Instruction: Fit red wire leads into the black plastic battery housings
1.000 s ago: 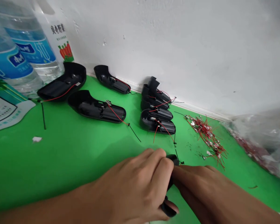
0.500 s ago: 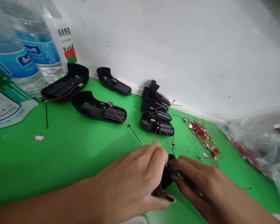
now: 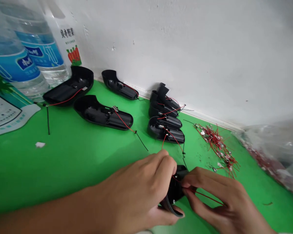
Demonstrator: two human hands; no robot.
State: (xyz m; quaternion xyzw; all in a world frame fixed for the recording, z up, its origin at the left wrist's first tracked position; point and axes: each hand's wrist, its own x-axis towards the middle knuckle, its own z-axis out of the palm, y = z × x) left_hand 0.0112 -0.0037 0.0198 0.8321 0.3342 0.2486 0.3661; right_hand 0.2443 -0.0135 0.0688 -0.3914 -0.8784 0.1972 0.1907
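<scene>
From the head view, the left hand (image 3: 134, 191) wraps its fingers (image 3: 167, 165) closed around a black plastic shell (image 3: 174, 191) at six o'clock on the green counter (image 3: 63, 162). The right hand (image 3: 219, 201) pinches a red wire (image 3: 206, 197) running from that shell between its fingers (image 3: 200, 177). Similar wired shells (image 3: 102, 117) lie at twelve o'clock, and a heap of loose red wires (image 3: 217, 146) at two o'clock.

A green tabletop (image 3: 70, 169) meets a white plaster wall (image 3: 175, 55) behind it. Clear plastic water bottles (image 3: 17, 55) stand at the left corner. Six black plastic shells (image 3: 102, 117) lie on the tabletop before the wall, three grouped rightmost. Right of them lies a heap of red wires (image 3: 217, 146), then a clear plastic bag (image 3: 268, 152). In front, another black plastic shell (image 3: 174, 191) sits in the left hand (image 3: 134, 188), its red wire (image 3: 205, 196) in the right hand (image 3: 217, 201).
</scene>
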